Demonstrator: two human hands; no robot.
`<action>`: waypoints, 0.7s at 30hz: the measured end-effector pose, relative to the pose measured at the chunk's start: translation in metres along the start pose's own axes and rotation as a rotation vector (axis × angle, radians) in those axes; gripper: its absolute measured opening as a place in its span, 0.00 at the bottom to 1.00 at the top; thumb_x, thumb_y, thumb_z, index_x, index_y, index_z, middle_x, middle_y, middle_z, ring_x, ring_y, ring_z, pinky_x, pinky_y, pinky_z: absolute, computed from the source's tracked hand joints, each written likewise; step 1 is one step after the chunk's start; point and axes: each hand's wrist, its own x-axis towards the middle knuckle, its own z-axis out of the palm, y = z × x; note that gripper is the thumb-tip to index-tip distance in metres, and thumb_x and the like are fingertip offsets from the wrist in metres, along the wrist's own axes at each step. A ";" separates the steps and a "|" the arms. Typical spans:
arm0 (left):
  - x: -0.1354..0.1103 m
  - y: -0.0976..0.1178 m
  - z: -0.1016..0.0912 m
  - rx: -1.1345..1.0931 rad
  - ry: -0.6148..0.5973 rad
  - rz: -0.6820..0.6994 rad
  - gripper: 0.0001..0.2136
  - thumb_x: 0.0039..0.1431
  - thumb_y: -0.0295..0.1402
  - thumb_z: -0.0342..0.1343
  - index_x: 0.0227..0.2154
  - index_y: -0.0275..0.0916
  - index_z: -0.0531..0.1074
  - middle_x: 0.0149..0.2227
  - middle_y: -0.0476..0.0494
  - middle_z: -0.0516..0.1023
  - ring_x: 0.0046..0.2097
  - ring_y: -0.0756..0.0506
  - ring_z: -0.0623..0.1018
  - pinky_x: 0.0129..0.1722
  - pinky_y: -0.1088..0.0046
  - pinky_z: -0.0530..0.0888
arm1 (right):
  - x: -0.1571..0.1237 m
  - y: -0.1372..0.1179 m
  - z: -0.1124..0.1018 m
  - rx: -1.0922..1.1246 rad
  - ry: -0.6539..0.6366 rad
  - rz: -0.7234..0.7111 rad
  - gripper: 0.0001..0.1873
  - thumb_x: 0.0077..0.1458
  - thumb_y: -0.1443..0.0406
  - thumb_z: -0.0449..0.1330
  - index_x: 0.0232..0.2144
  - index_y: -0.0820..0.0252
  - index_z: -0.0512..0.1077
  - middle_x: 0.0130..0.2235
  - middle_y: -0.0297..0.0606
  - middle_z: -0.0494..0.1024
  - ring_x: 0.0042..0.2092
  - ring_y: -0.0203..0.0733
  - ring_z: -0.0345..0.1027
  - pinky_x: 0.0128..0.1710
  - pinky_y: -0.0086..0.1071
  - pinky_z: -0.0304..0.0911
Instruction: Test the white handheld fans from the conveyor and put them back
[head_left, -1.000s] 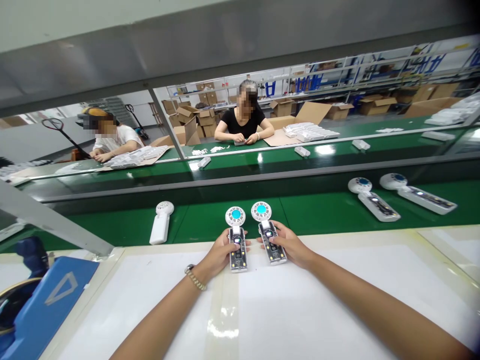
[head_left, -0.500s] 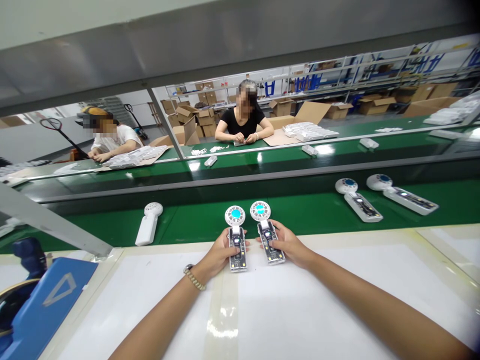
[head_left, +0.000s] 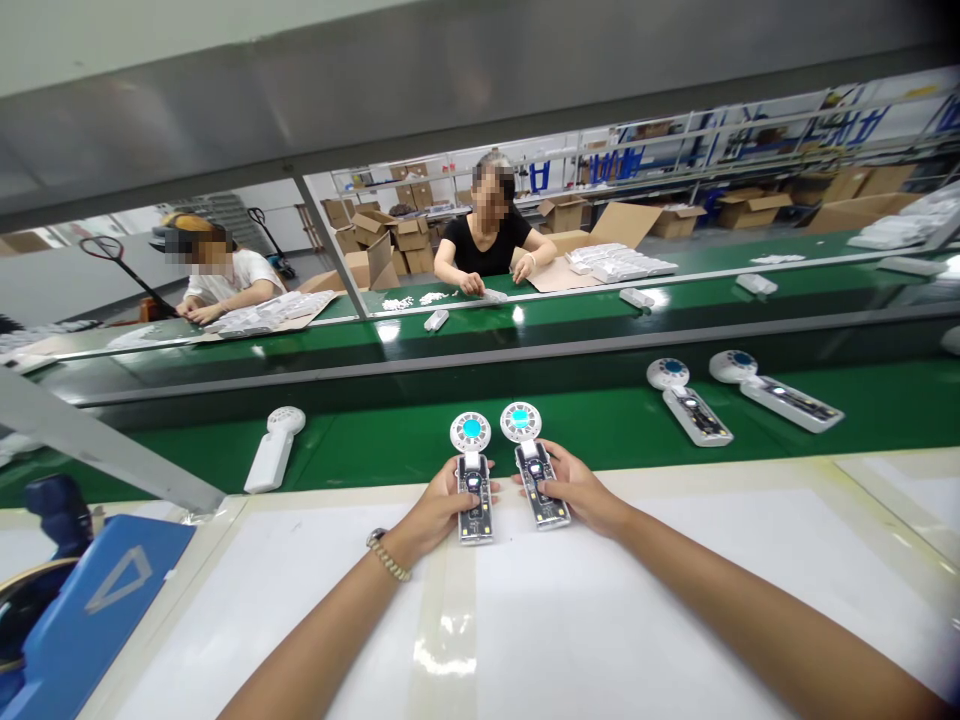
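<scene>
My left hand (head_left: 442, 505) is closed around a handheld fan (head_left: 474, 520), thumb resting on its front. This fan has a round white head with a bright blue centre and a clear front over a dark circuit board. A second handheld fan (head_left: 551, 512) of the same kind is gripped by my right hand (head_left: 577, 485), the thumb on its face. Both fans stand tilted side by side, heads pointing away from me, just above the near edge of the white worktable (head_left: 600, 600). My fingers behind the fans are mostly hidden.
On the green conveyor belt (head_left: 405, 440) lie a white fan (head_left: 274, 450) at left and two fans (head_left: 697, 415) (head_left: 787, 400) at right. Across a farther belt, two co-workers sit by white parts (head_left: 619, 262). A blue plastic piece (head_left: 112, 610) stands at left.
Fans on the near belt have shifted left, while parts on the far belt have moved right. The co-worker opposite has set down a white part. My hands stay still.
</scene>
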 end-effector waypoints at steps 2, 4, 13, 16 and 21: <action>0.001 -0.001 -0.001 -0.001 -0.011 0.004 0.22 0.41 0.21 0.62 0.41 0.37 0.64 0.55 0.35 0.64 0.45 0.42 0.75 0.43 0.65 0.72 | 0.000 0.000 0.000 -0.001 -0.002 0.002 0.33 0.37 0.69 0.67 0.47 0.53 0.59 0.43 0.40 0.71 0.46 0.52 0.69 0.46 0.48 0.63; 0.001 -0.002 -0.002 -0.002 -0.022 0.011 0.22 0.41 0.21 0.62 0.41 0.37 0.64 0.54 0.36 0.65 0.45 0.42 0.75 0.43 0.64 0.72 | 0.000 0.000 -0.001 -0.002 -0.005 0.006 0.33 0.37 0.69 0.67 0.47 0.53 0.59 0.44 0.40 0.71 0.46 0.52 0.69 0.46 0.48 0.63; 0.001 -0.001 -0.002 0.003 -0.025 0.012 0.21 0.41 0.20 0.61 0.41 0.38 0.66 0.52 0.37 0.67 0.46 0.41 0.74 0.45 0.63 0.70 | 0.000 0.000 -0.001 0.007 -0.004 0.002 0.33 0.38 0.70 0.67 0.47 0.53 0.60 0.43 0.39 0.71 0.46 0.51 0.70 0.45 0.46 0.64; 0.001 -0.001 -0.002 0.006 -0.021 0.002 0.21 0.42 0.20 0.61 0.41 0.37 0.65 0.52 0.37 0.67 0.45 0.41 0.74 0.45 0.63 0.70 | 0.000 0.001 -0.001 0.010 -0.009 0.001 0.33 0.38 0.70 0.67 0.47 0.53 0.59 0.42 0.38 0.71 0.46 0.51 0.70 0.45 0.45 0.64; 0.000 -0.001 -0.002 -0.002 -0.020 0.002 0.22 0.41 0.20 0.61 0.42 0.37 0.65 0.51 0.37 0.68 0.45 0.42 0.75 0.44 0.64 0.70 | 0.000 0.000 -0.002 -0.004 -0.015 -0.003 0.32 0.39 0.70 0.66 0.47 0.53 0.60 0.42 0.39 0.72 0.45 0.50 0.70 0.45 0.44 0.64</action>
